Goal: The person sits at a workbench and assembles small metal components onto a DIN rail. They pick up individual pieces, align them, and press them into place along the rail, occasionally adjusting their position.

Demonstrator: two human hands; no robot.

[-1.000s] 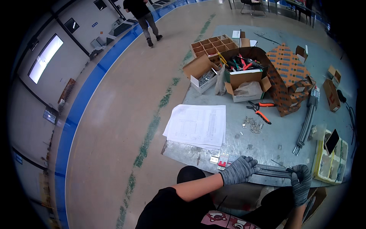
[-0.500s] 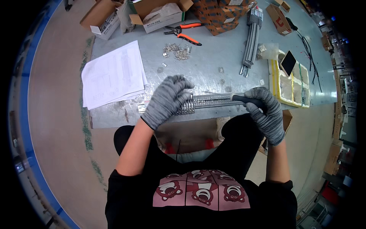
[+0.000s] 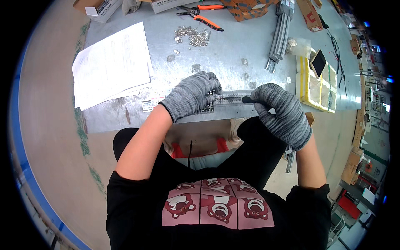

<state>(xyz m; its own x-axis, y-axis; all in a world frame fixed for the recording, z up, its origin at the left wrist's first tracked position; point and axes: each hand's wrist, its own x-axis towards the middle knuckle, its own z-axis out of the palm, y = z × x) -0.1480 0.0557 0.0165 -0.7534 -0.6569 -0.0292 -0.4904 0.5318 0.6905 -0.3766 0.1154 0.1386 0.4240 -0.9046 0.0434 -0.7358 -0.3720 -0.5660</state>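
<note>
A grey metal rail strip (image 3: 233,95) with a row of small terminal-like parts lies along the near edge of the workbench. My left hand (image 3: 193,95), in a grey knit glove, is over its left part with thumb and fingers curled together. Whatever sits between those fingertips is hidden. My right hand (image 3: 283,112), gloved alike, is closed around the dark handle of a screwdriver (image 3: 247,100). Its thin shaft points left along the strip toward my left fingertips; the tip cannot be made out.
Paper sheets (image 3: 112,62) lie at the left. Farther back are small metal fittings (image 3: 199,38) and orange-handled pliers (image 3: 209,21). A bundle of grey rails (image 3: 279,39) lies back right, near a foam tray (image 3: 303,83) with a dark-screened device (image 3: 319,63) on it.
The whole view has shifted, so the bench sits higher in it. My right hand has brought the screwdriver closer to my left hand, which has moved rightward along the strip.
</note>
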